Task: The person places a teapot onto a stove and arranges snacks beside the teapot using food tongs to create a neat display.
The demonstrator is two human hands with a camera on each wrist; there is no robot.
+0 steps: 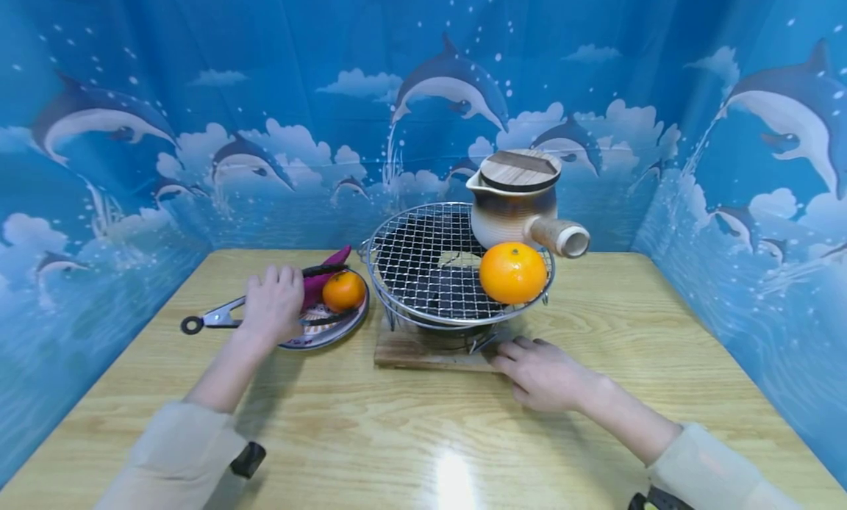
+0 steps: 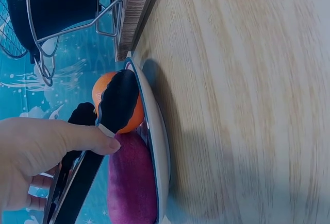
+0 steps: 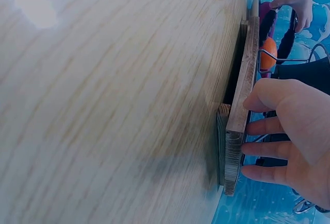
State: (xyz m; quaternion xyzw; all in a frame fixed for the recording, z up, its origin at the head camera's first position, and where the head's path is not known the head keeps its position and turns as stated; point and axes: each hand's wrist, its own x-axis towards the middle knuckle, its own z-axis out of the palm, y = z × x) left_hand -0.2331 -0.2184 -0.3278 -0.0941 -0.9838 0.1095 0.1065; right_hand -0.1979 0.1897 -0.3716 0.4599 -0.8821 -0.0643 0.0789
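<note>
My left hand [image 1: 273,304] grips a pair of black-tipped metal tongs [image 1: 221,315] over a plate [image 1: 331,339] at the left. The tongs' arms stand apart on either side of a small orange tangerine [image 1: 344,292]; contact with it is unclear. Beside the tangerine on the plate lies a purple sweet potato [image 2: 132,183], partly hidden by the hand and tongs. Fingertips of my right hand [image 1: 545,374] touch the right front corner of a wooden board [image 3: 242,100], its fingers fairly straight. On that board stands a small stove with a round wire grill [image 1: 423,260].
A larger orange [image 1: 512,273] sits at the right front of the grill. Behind it stands a ceramic teapot [image 1: 496,220] with a wooden lid [image 1: 519,170] and a side handle [image 1: 559,236] reaching right. A blue dolphin curtain [image 1: 298,91] encloses the wooden table [image 1: 370,436].
</note>
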